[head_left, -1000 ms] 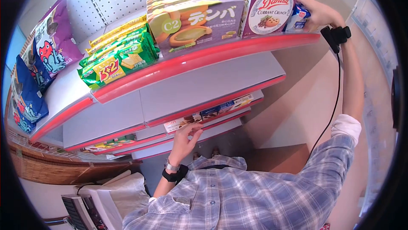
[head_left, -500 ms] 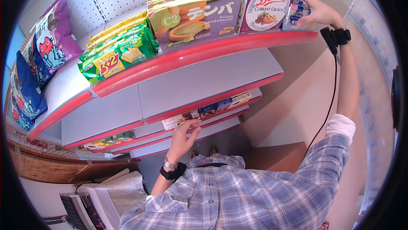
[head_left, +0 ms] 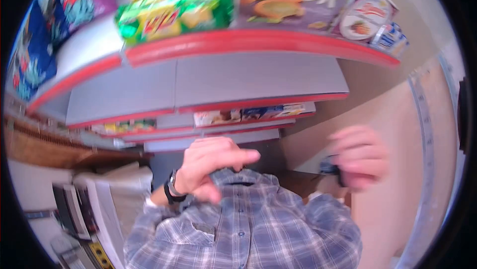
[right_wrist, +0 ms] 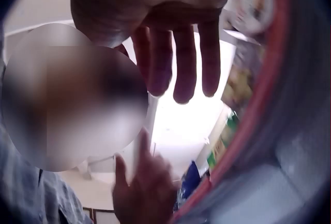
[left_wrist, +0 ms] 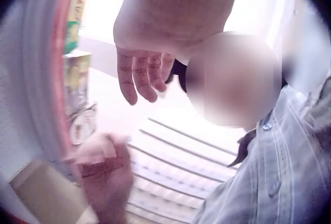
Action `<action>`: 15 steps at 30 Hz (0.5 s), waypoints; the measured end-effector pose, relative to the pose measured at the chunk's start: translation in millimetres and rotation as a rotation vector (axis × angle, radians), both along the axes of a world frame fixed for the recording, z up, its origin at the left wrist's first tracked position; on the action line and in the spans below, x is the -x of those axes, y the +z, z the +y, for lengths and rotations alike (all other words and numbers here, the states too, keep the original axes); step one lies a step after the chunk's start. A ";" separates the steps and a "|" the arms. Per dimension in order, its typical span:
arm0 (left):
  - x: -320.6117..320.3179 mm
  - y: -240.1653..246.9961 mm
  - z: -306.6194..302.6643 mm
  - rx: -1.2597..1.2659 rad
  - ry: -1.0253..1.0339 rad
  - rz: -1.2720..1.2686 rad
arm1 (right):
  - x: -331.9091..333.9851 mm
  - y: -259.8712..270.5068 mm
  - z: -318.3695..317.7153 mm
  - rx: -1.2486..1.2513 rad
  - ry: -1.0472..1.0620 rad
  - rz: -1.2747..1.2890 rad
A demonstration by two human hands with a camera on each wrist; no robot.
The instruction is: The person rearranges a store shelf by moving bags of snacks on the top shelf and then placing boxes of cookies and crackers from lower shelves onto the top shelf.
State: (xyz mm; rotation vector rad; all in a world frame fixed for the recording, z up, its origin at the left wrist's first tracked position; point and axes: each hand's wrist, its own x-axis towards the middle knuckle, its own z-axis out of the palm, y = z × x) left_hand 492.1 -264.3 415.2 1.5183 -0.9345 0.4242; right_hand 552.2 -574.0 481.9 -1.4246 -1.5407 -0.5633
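Both hands are off the shelf, in front of the plaid shirt. The left hand [head_left: 211, 165] holds nothing, its fingers loosely extended below the shelves. To the right, the blurred right hand [head_left: 360, 157] hangs in the air with relaxed fingers and nothing in them. In the right wrist view its fingers [right_wrist: 184, 68] hang straight. A small blue and white wafer pack [head_left: 390, 39] stands at the right end of the top shelf, beside the purple Danisa box [head_left: 363, 18]. Neither hand touches these packs.
Left of the Danisa box are purple biscuit boxes [head_left: 285, 5], green 3+2 packs [head_left: 174, 18] and blue snack bags [head_left: 37, 50]. The red shelf edge [head_left: 238, 40] curves across the view. Boxes [head_left: 218, 117] lie on a lower shelf; a wall is at the right.
The right hand has let go of the blue wafer pack and come down from the top shelf toward the body. The left hand has risen slightly. The head view has shifted.
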 end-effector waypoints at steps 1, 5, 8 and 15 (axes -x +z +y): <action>0.7 21.5 -10.3 0.177 -0.084 -0.161 | -4.6 -33.0 37.4 -0.061 0.052 0.164; 28.1 72.5 -36.5 0.335 -0.018 -0.300 | 25.2 -136.0 142.6 0.092 -0.342 0.814; 38.7 77.8 -57.8 0.480 0.370 -0.614 | 55.8 -156.3 166.2 0.241 -0.081 0.908; 67.9 87.1 -41.0 0.621 0.592 -0.423 | 87.2 -181.5 193.1 0.408 -0.035 0.782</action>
